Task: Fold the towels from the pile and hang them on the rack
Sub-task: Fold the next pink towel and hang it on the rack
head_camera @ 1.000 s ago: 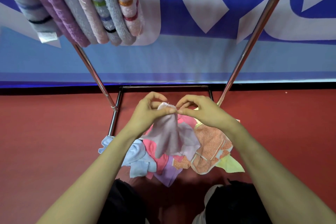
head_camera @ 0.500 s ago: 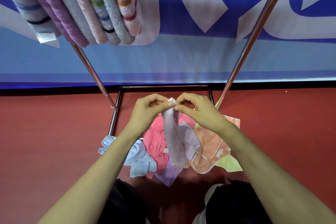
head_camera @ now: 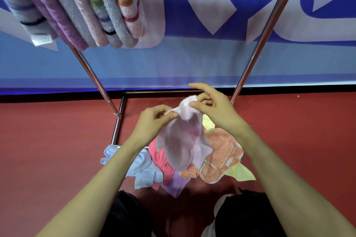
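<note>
While pinching one pale pink towel [head_camera: 181, 140], left hand [head_camera: 152, 123] low, right hand [head_camera: 213, 109] higher, forefinger [head_camera: 198, 86] straight, five piled towels [head_camera: 219, 152] below, seven hung towels [head_camera: 81, 11] on rack [head_camera: 265, 25].

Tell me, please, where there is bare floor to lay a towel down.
Bare red floor lies left of the rack's left pole and light blue towel, and right of the yellow towel. The pile is crowded, under the left hand and right hand pinching the pale pink towel.

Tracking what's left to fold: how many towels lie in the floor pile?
5: blue towel far left, pink towel beside it, purple towel nearest, orange towel right, yellow towel under it. The held towel may hide more.
</note>
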`<action>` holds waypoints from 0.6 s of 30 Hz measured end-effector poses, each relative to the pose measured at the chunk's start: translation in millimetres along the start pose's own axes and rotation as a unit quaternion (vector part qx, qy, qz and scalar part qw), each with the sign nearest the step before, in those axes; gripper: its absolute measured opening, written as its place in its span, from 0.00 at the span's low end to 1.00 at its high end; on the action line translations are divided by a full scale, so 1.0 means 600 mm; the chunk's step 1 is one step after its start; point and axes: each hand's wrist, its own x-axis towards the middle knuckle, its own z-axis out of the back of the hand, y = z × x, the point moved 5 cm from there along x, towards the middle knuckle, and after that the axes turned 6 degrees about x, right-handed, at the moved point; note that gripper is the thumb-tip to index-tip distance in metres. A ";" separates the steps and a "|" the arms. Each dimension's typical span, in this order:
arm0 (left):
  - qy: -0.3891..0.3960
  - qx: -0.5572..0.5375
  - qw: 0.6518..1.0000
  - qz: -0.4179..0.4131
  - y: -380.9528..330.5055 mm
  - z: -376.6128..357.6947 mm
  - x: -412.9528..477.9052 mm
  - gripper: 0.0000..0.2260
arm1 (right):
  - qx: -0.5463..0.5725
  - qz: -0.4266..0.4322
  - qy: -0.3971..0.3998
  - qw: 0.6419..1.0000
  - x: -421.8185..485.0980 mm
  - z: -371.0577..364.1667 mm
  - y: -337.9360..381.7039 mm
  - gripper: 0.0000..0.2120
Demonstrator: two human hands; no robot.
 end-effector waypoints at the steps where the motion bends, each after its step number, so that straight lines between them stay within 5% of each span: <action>1: 0.002 0.012 1.000 -0.003 -0.002 -0.001 -0.002 0.04 | -0.062 0.018 0.013 0.998 -0.001 -0.002 0.002 0.18; 8: -0.061 0.045 0.997 -0.035 -0.005 0.003 -0.004 0.08 | -0.283 0.022 -0.009 0.959 -0.002 -0.018 -0.018 0.14; 11: -0.048 0.076 0.994 -0.059 -0.009 0.002 -0.004 0.01 | -0.256 0.038 0.019 0.966 -0.007 -0.032 -0.016 0.15; 18: -0.038 0.098 0.987 -0.120 -0.032 -0.004 -0.011 0.05 | -0.138 0.020 -0.033 0.990 -0.008 -0.034 0.001 0.11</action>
